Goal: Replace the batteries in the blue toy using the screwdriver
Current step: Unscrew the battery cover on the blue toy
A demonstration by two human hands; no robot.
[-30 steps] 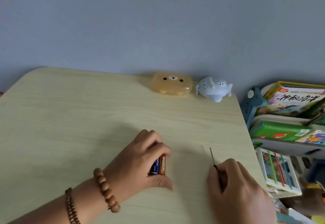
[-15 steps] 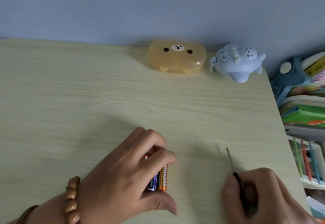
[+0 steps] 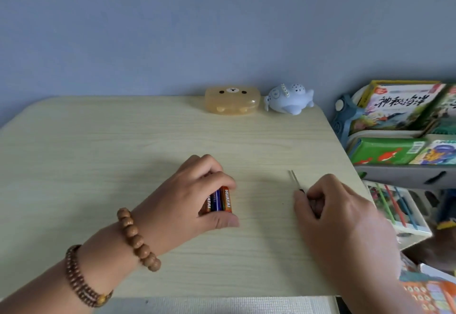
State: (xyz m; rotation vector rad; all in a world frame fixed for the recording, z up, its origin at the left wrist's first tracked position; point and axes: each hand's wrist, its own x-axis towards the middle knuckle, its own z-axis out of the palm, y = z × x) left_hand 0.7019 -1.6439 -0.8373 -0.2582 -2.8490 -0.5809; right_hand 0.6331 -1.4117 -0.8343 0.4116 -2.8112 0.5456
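A plain blue-grey wall (image 3: pixel 222 25) rises behind a pale wood-grain table (image 3: pixel 103 146) with rounded far corners. To the right, just beside the table, stands a shelf rack (image 3: pixel 404 175) crowded with colourful children's books (image 3: pixel 399 106). The light is soft and even.

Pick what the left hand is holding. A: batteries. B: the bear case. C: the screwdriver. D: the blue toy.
A: the left hand pinches batteries against the table, while the right hand grips the screwdriver and the blue toy sits untouched by the wall.
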